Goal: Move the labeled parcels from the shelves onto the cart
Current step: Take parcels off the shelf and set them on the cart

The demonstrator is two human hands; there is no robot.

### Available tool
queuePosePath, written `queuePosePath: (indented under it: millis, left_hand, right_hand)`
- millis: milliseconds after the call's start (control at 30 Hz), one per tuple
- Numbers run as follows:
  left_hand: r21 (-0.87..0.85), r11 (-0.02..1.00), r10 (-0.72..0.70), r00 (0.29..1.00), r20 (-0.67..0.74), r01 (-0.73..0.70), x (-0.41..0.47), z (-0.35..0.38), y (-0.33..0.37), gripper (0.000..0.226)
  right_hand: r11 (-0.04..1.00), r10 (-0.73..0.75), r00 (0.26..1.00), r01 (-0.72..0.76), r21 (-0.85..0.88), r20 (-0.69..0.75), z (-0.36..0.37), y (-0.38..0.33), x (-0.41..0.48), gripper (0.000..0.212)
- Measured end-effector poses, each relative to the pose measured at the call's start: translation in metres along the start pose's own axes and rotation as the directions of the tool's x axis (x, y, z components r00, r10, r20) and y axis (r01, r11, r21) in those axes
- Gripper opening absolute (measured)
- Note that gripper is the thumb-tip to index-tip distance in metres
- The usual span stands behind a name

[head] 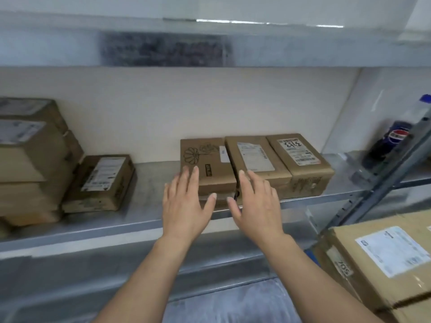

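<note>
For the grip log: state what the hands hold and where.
Nothing is gripped. The left hand lies open at the flower-printed brown cardboard parcel's front-left corner; the right hand, open, at the neighbouring labelled brown parcel.

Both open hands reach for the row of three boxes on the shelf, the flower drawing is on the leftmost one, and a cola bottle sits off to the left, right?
Not quite. The head view shows the cola bottle off to the right, not the left. The rest holds: left hand and right hand open, flower box leftmost of the three.
</note>
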State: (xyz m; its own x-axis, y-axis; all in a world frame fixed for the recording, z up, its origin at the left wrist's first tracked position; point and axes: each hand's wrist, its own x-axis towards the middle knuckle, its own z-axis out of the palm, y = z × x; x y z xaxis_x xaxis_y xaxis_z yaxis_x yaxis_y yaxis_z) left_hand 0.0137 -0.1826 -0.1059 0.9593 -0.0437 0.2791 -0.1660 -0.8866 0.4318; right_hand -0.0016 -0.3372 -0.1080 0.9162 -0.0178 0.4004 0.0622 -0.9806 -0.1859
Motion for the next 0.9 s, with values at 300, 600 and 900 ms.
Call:
queuePosePath:
  millis: [300, 600, 900]
  left_hand:
    - [-0.24, 0.957, -0.127, 0.979, 0.159, 0.164, 0.027, 0.01, -0.038, 0.071]
    - [-0.418, 0.874, -0.158, 0.959, 0.235, 0.247, 0.033, 0.012, -0.057, 0.049]
    - [-0.342, 0.868, -0.298, 0.929, 0.218, 0.359, 0.037, -0.009, -0.095, 0.056]
  right_hand:
    - [0.992, 0.108, 0.984, -0.117, 0.056, 0.142, 0.014, -0.02, 0.014, 0.062]
    - [0.951, 0.195, 0.955, -0.24, 0.197, 0.224, 0.013, -0.042, 0.018, 0.059]
    - [0.841, 0.269, 0.878, -0.415, 0.347, 0.397, 0.022, -0.063, 0.034, 0.059]
